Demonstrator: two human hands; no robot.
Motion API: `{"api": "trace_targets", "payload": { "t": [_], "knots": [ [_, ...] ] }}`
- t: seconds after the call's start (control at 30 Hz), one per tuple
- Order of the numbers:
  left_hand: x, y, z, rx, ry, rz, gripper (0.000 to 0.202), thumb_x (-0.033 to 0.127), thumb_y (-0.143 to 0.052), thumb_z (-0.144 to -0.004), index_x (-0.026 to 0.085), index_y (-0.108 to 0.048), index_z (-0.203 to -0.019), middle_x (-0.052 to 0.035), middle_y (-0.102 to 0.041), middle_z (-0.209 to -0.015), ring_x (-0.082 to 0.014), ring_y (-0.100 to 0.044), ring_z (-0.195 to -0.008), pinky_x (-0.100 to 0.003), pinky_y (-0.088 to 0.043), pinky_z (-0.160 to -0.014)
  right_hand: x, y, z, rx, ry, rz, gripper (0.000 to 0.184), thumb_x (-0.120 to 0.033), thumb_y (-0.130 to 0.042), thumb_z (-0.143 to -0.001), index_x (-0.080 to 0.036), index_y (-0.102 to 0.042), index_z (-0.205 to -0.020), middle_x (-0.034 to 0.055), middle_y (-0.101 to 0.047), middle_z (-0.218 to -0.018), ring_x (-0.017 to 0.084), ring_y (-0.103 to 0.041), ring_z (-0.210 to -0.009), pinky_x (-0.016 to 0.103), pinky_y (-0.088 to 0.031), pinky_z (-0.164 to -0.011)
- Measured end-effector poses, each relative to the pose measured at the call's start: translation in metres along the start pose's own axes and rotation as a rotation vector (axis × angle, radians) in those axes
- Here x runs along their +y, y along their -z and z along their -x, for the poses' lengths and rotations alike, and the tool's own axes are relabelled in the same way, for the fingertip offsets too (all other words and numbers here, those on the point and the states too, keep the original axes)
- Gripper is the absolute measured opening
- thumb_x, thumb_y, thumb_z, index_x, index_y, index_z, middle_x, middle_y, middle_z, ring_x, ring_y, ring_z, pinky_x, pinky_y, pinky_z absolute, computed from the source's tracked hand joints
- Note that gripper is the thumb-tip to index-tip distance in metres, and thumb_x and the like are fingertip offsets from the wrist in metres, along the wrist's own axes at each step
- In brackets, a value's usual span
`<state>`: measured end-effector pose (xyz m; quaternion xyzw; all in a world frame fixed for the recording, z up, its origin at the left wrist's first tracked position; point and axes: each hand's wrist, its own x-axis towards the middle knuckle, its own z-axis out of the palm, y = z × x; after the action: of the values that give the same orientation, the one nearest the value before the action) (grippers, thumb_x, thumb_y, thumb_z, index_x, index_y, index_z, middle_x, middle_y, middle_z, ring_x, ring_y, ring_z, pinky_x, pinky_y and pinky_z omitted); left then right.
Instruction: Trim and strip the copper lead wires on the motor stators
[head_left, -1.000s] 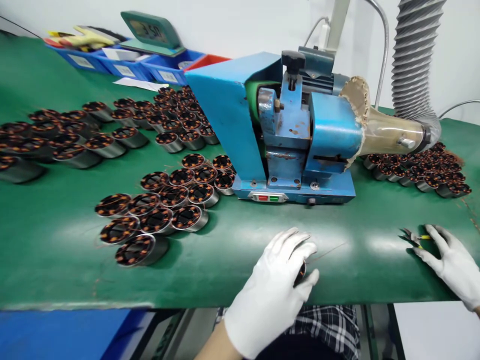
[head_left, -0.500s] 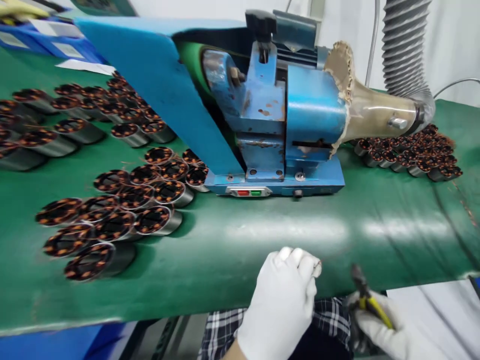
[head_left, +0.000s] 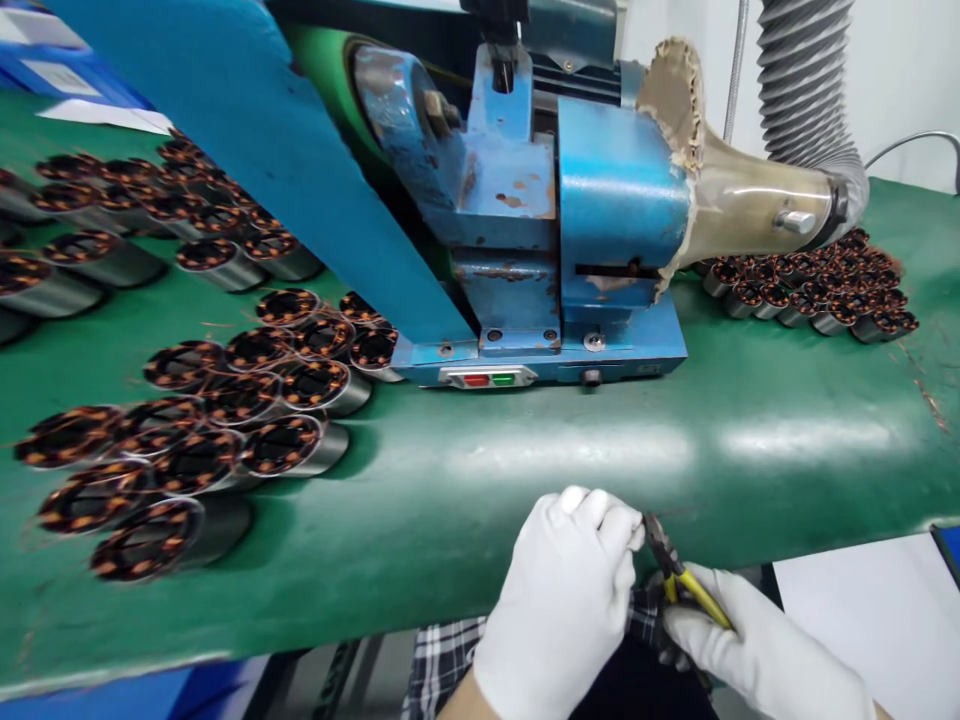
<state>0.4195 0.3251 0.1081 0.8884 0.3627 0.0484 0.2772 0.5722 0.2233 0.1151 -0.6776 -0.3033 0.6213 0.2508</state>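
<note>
My left hand [head_left: 562, 590], in a white glove, is closed over the front of the table with its knuckles up. Whatever it holds, if anything, is hidden by the fingers. My right hand [head_left: 739, 625], gloved as well, grips a pair of yellow-handled cutting pliers [head_left: 686, 580]. The pliers' dark jaws point up and left, right beside the fingertips of my left hand; whether they touch I cannot tell. To the left of my hands stand several motor stators [head_left: 289, 445], metal cylinders with copper windings showing at the top.
A blue belt grinder [head_left: 510, 270] with red and green buttons stands behind my hands. Its dust duct [head_left: 757, 205] joins a grey hose [head_left: 810, 80]. More stators [head_left: 832, 300] are grouped at the right. A white sheet [head_left: 862, 610] lies below the front edge of the green table [head_left: 420, 520].
My right hand has moved left and up, bringing the pliers' jaws up to my left hand's fingertips. My left hand stays closed in nearly the same spot. The view has shifted slightly.
</note>
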Motion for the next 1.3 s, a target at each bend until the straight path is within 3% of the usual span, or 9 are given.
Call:
{"api": "trace_targets", "payload": {
  "t": [0.3, 0.5, 0.63, 0.8, 0.93, 1.0, 1.07, 1.17, 1.3],
  "knots": [
    [-0.001, 0.003, 0.0, 0.013, -0.028, -0.005, 0.024, 0.006, -0.04, -0.075, 0.022, -0.057, -0.082, -0.0025, -0.061, -0.084, -0.0216, -0.051, -0.076, -0.039, -0.041, -0.07, 0.034, -0.03, -0.018, 0.263, -0.005, -0.336, 0.052, -0.06, -0.066, -0.066, -0.017, -0.062, -0.095, 0.0086, -0.068, -0.094, 0.026, -0.06, -0.096, 0.042, -0.038, -0.097],
    [-0.012, 0.005, -0.004, 0.11, 0.057, -0.027, 0.023, 0.013, -0.039, -0.082, 0.022, -0.061, -0.085, -0.004, -0.066, -0.087, -0.0241, -0.058, -0.078, -0.042, -0.047, -0.07, 0.014, -0.028, -0.02, -0.072, 0.082, -0.699, 0.031, -0.044, -0.073, -0.069, -0.017, -0.059, -0.075, 0.0005, -0.062, -0.067, 0.016, -0.063, -0.068, 0.033, -0.049, -0.078],
    [-0.038, 0.008, -0.002, 0.275, 0.155, 0.04, 0.026, 0.033, -0.047, -0.083, 0.022, -0.057, -0.104, -0.0059, -0.066, -0.104, -0.0263, -0.063, -0.095, -0.041, -0.051, -0.082, -0.01, -0.023, -0.037, -0.146, 0.282, -0.98, 0.024, -0.038, -0.073, -0.07, -0.02, -0.061, -0.079, 0.0071, -0.064, -0.099, 0.023, -0.063, -0.095, 0.042, -0.046, -0.088],
    [-0.085, 0.003, 0.01, 0.316, 0.031, -0.059, 0.065, 0.035, -0.064, -0.06, 0.024, -0.049, -0.122, -0.0125, -0.054, -0.129, -0.0382, -0.05, -0.118, -0.053, -0.046, -0.092, -0.018, 0.076, -0.065, 0.504, 0.577, -0.886, 0.033, -0.036, -0.068, -0.071, -0.032, -0.056, -0.101, 0.0005, -0.068, -0.096, 0.022, -0.061, -0.103, 0.047, -0.047, -0.089],
    [-0.087, 0.003, 0.003, 0.213, -0.024, 0.14, 0.045, 0.03, -0.069, -0.063, 0.031, -0.06, -0.107, -0.0077, -0.058, -0.126, -0.0353, -0.049, -0.119, -0.053, -0.04, -0.097, -0.016, 0.191, -0.059, 0.852, 0.695, -0.791, 0.024, -0.03, -0.071, -0.064, -0.024, -0.052, -0.076, -0.0062, -0.064, -0.074, 0.012, -0.065, -0.08, 0.028, -0.05, -0.081],
    [-0.071, 0.003, -0.004, 0.203, 0.029, 0.392, 0.036, 0.031, -0.071, -0.062, 0.028, -0.063, -0.097, -0.0069, -0.063, -0.117, -0.0327, -0.056, -0.111, -0.049, -0.043, -0.095, -0.02, 0.216, -0.052, 0.959, 0.722, -0.719, 0.025, -0.028, -0.073, -0.062, -0.022, -0.05, -0.071, -0.0067, -0.062, -0.069, 0.01, -0.062, -0.07, 0.024, -0.05, -0.073],
    [-0.051, 0.001, -0.008, 0.212, 0.085, 0.542, 0.034, 0.032, -0.07, -0.063, 0.026, -0.061, -0.095, -0.0051, -0.067, -0.101, -0.027, -0.064, -0.091, -0.041, -0.052, -0.081, -0.024, 0.207, -0.047, 0.983, 0.734, -0.645, 0.024, -0.029, -0.074, -0.063, -0.02, -0.053, -0.072, -0.0056, -0.061, -0.069, 0.011, -0.061, -0.066, 0.023, -0.05, -0.068],
    [-0.027, -0.002, -0.009, 0.128, 0.219, 0.94, 0.044, 0.035, -0.065, -0.067, 0.024, -0.053, -0.108, -0.0005, -0.065, -0.076, -0.0164, -0.062, -0.061, -0.03, -0.051, -0.056, -0.026, 0.151, -0.042, 0.858, 0.693, -0.552, 0.026, -0.031, -0.075, -0.065, -0.017, -0.062, -0.082, -0.0002, -0.064, -0.071, 0.015, -0.062, -0.065, 0.025, -0.05, -0.064],
    [-0.013, 0.006, -0.002, 0.032, 0.328, 1.4, 0.075, 0.031, -0.072, -0.057, 0.023, -0.039, -0.124, -0.0037, -0.064, -0.085, -0.0156, -0.061, -0.069, -0.025, -0.045, -0.055, -0.026, 0.065, -0.034, 0.567, 0.585, -0.26, 0.028, -0.04, -0.064, -0.077, -0.016, -0.065, -0.091, 0.0046, -0.066, -0.07, 0.019, -0.062, -0.065, 0.029, -0.051, -0.063]
  ]
}}
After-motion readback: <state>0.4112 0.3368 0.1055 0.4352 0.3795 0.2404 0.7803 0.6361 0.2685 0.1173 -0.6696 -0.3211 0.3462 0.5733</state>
